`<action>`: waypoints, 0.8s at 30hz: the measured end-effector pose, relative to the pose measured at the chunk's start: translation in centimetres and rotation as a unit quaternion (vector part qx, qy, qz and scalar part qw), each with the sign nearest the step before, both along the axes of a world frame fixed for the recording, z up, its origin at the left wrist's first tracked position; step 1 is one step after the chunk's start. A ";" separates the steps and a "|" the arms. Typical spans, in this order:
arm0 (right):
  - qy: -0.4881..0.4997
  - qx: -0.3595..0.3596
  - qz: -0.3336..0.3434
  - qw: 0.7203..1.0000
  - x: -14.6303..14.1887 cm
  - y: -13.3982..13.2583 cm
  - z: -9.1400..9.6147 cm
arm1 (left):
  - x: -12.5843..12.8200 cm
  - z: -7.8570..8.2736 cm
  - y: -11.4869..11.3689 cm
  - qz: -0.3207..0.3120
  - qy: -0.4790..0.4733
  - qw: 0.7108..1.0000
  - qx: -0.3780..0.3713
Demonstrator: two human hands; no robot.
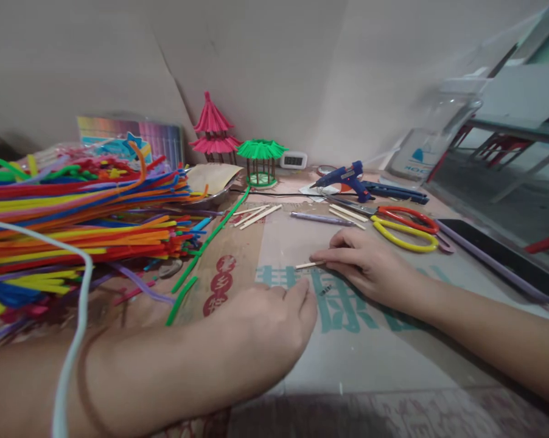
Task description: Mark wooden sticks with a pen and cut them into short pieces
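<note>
My right hand (370, 267) lies on the cardboard sheet (393, 347), its fingertips pinched on a short wooden stick (307, 265) that points left. My left hand (269, 322) rests palm down in front of it, fingers curled under, and what they hold, if anything, is hidden. A small dark bit (325, 290) lies on the cardboard between the two hands. A brown band (85, 377) circles my left wrist and a white cord (73, 340) hangs over that forearm.
A big heap of coloured pipe cleaners (83, 213) fills the left. Green pipe cleaner pieces (210, 234), loose wooden sticks (256, 216), a purple pen (322, 219), scissors (402, 228) and a blue glue gun (347, 177) lie behind. Pink (213, 131) and green (262, 159) pavilion models stand by the wall.
</note>
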State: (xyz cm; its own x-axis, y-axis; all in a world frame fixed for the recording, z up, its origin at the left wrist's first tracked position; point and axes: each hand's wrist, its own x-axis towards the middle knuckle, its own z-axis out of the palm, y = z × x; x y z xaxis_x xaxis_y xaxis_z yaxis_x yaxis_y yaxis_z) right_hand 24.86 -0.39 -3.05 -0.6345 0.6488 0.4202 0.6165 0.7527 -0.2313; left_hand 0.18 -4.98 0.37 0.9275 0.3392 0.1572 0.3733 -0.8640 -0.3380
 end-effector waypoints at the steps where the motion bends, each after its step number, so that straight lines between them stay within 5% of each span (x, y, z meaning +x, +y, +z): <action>1: 0.001 0.000 0.005 1.000 0.1 0.1 -0.1 | 0.1 0.0 0.1 0.001 -0.002 1.000 0.005; 24: -0.023 -0.001 0.008 1.000 0.0 -0.3 0.4 | 1.1 -0.9 -0.3 0.062 0.047 0.997 -0.004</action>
State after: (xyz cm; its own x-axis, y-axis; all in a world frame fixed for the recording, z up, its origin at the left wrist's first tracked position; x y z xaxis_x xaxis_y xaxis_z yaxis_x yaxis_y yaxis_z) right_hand 24.87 -0.69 -2.66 -0.6628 0.6394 0.3897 0.6145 0.7619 -0.2049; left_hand 1.29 -5.32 -0.52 0.8888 0.4532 0.0682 0.4445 -0.8162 -0.3690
